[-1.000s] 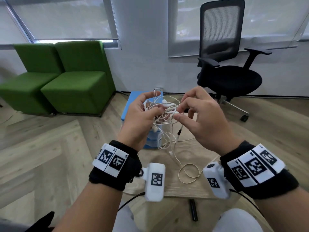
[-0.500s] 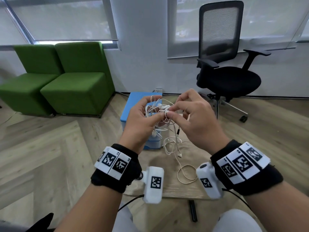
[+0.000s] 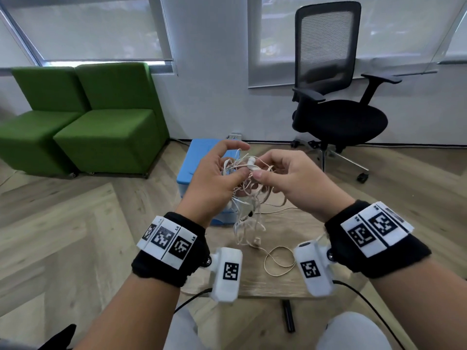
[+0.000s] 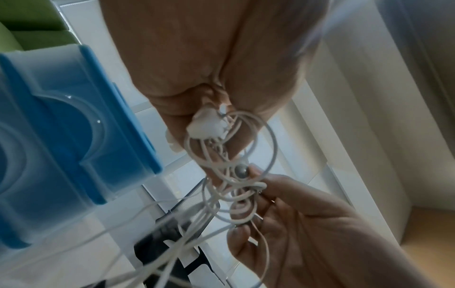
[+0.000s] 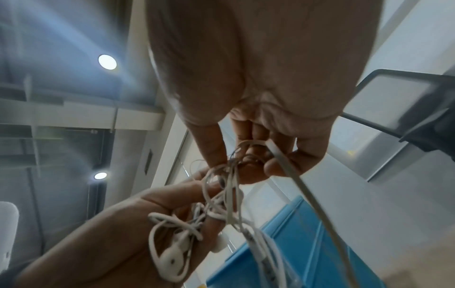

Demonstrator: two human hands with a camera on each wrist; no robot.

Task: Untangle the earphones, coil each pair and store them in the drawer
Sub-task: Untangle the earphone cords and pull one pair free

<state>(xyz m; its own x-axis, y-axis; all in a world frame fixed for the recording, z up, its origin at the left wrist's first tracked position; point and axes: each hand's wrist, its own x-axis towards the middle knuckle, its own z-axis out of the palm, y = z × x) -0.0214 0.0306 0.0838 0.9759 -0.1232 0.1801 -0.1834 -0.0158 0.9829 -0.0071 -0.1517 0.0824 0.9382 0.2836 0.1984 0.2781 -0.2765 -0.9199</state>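
A knot of white earphones (image 3: 249, 184) hangs in the air between both hands above a small wooden table (image 3: 262, 281). My left hand (image 3: 217, 178) holds the bundle, its thumb and fingers curled round the cords (image 4: 229, 155). My right hand (image 3: 283, 178) pinches cords at the top of the knot (image 5: 243, 159). An earbud (image 3: 251, 162) sticks up between the hands, another lies in the left palm (image 5: 172, 261). Loose cord trails down to a loop on the table (image 3: 278, 261). Behind the hands stands the blue-topped plastic drawer unit (image 3: 199, 157), partly hidden.
A black office chair (image 3: 336, 97) stands at the back right and two green seats (image 3: 83, 122) at the back left, on the wooden floor. A black cable runs from each wrist camera. The person's knees show at the bottom edge.
Both hands have drawn closer together and a little lower. The right hand has shifted its pinch on the knot, and the left forefinger has lifted off the bundle.
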